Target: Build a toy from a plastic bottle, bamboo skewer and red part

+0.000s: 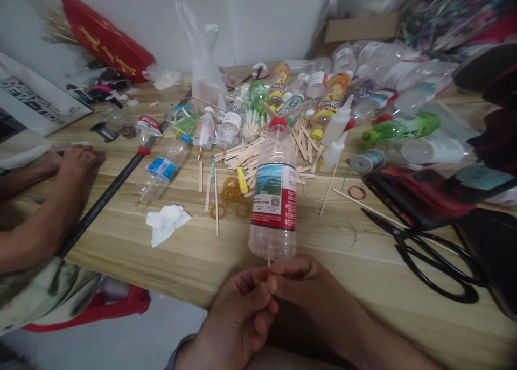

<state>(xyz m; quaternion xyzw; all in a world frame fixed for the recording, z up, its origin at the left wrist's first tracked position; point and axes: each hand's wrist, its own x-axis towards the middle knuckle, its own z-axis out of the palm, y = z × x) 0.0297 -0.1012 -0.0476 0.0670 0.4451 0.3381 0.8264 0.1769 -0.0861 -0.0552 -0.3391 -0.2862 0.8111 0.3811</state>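
Note:
A clear plastic bottle (pixel 273 197) with a red cap and a red-and-blue label lies in front of me, its cap pointing away. From its base a thin wooden stick (pixel 269 261) sticks out toward me. My left hand (pixel 244 311) is closed, with thumb and fingers pinched at the stick's near end. My right hand (pixel 309 286) is pinched at the same spot, fingertips touching those of the left. Whatever lies between the right fingertips is too small and covered to make out. Wooden craft sticks (pixel 246 154) are heaped behind the bottle, and rubber bands (pixel 231 189) lie to its left.
Black scissors (pixel 420 251) lie at right beside a red-and-black case (pixel 428 197). Plastic bottles (pixel 420 125) crowd the back right. A blue-labelled bottle (pixel 163 168) and a crumpled tissue (pixel 167 223) lie left. Another person's arms (pixel 60 192) rest at the table's left.

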